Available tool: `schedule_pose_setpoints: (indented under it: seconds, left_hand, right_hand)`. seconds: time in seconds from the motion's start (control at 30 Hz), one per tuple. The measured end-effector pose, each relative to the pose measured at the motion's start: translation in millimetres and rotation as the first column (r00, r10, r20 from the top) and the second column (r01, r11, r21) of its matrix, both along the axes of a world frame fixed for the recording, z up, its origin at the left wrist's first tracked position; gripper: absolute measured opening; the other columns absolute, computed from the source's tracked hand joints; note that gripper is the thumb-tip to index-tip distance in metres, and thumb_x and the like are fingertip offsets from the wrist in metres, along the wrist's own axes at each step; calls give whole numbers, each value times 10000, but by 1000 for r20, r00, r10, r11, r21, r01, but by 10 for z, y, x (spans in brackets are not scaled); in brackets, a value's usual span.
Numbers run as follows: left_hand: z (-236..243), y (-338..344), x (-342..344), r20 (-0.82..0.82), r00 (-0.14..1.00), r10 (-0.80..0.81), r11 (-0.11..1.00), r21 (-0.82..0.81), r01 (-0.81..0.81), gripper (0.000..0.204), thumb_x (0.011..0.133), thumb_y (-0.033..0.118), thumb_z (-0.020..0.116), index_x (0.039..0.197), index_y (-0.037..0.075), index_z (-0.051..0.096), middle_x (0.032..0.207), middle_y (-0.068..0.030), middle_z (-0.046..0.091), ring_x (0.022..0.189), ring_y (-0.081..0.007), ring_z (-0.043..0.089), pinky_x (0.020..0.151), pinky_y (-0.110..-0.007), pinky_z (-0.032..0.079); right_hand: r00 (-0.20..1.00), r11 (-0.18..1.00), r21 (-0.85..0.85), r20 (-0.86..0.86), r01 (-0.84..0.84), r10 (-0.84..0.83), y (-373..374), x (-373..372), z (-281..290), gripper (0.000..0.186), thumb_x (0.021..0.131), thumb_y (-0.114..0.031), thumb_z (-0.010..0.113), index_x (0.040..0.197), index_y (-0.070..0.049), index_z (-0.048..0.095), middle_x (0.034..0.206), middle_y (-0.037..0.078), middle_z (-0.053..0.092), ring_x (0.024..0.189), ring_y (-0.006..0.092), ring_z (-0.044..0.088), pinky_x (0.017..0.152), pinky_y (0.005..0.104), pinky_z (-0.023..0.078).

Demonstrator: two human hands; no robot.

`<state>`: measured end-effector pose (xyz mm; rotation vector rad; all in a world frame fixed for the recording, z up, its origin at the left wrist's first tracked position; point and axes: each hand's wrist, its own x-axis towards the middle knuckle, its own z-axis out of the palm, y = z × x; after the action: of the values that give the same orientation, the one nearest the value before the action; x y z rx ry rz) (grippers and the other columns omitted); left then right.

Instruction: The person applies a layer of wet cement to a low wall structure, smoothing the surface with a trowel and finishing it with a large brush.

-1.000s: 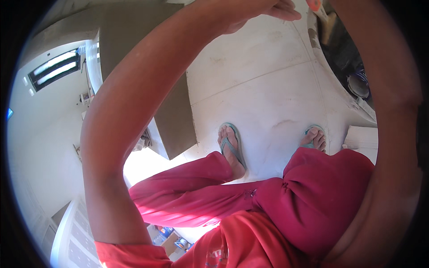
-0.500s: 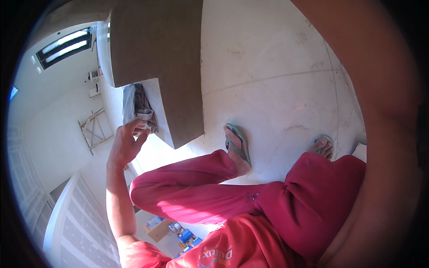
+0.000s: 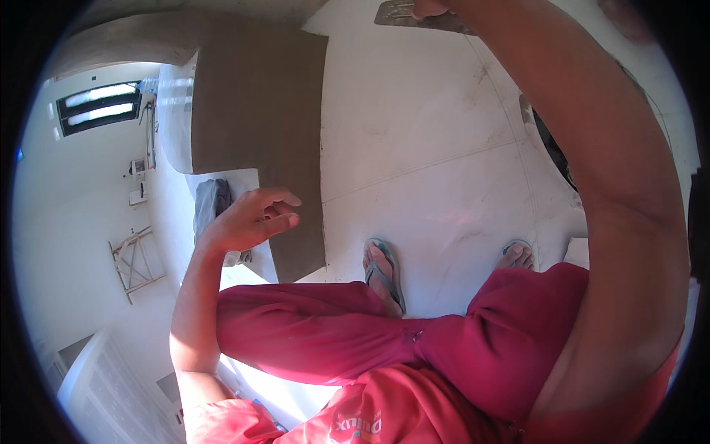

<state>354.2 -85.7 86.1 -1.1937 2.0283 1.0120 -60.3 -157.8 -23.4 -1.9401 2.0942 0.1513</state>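
Note:
My right hand (image 3: 432, 9) is at the top edge, closed on a flat metal trowel (image 3: 393, 16) with a dull, smeared blade. My forearm crosses the right side of the view. Lower left of centre, my left hand (image 3: 255, 218) hangs in the air with loosely curled fingers apart and nothing in them. It appears over the edge of a grey-brown plastered block (image 3: 259, 96), near a bundle of grey cloth (image 3: 211, 196) on a white ledge.
Pale tiled floor (image 3: 414, 133) surrounds my sandalled feet. A dark rounded container (image 3: 551, 144) at the right is partly hidden by my arm. Far left are a window (image 3: 100, 107), a wooden frame (image 3: 137, 263) against a white wall, and a pale panel (image 3: 96, 377).
My left hand has come down from the top, then shifted slightly right. My right hand has come into view with the trowel. The view of the block and room has shifted.

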Motion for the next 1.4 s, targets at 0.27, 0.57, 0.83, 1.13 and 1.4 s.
schedule_pose_setpoints:
  seconds: [0.27,0.57,0.83,1.13,1.4]
  left_hand:
    - [-10,100,-1087,-318,885,-340,892,190,411,468,1009,384,656,1226,-30,639,1054,-175,730,1027,-271,719,921,-382,560]
    - [-13,271,-1311,-373,809,-454,801,227,554,489,1006,405,652,1223,-33,631,1116,-201,712,1035,-327,702,893,-427,556]
    - [-101,194,-1181,-270,852,-448,827,238,510,525,1008,434,647,1254,-28,631,1123,-197,714,1028,-325,702,894,-426,556]
    - [-146,185,-1341,-271,843,-465,815,240,527,522,1009,434,637,1255,-26,632,1123,-188,714,1017,-317,708,879,-422,559]
    - [-141,291,-1514,-230,820,-524,794,216,568,483,989,388,660,1254,-15,636,1150,-203,712,1048,-352,705,884,-449,559]
  right_hand:
    - [981,980,41,-3,196,-196,351,-410,-3,445,926,-390,686,994,48,711,956,170,755,680,305,728,629,427,577]
    - [959,959,23,-38,283,-282,412,-610,-285,439,894,-389,719,1145,-29,729,1198,145,724,1086,334,703,889,483,570]
    - [955,954,37,-1,297,-297,327,-468,-157,418,886,-370,714,1136,-35,725,1184,132,728,1064,317,712,868,466,577]
    - [965,966,49,42,255,-257,259,-415,-201,457,911,-399,712,1118,8,720,1204,171,721,1118,341,692,898,483,564]
    - [965,963,71,3,261,-262,140,-451,-264,463,921,-396,711,1129,18,724,1184,177,728,1083,358,703,882,487,570]
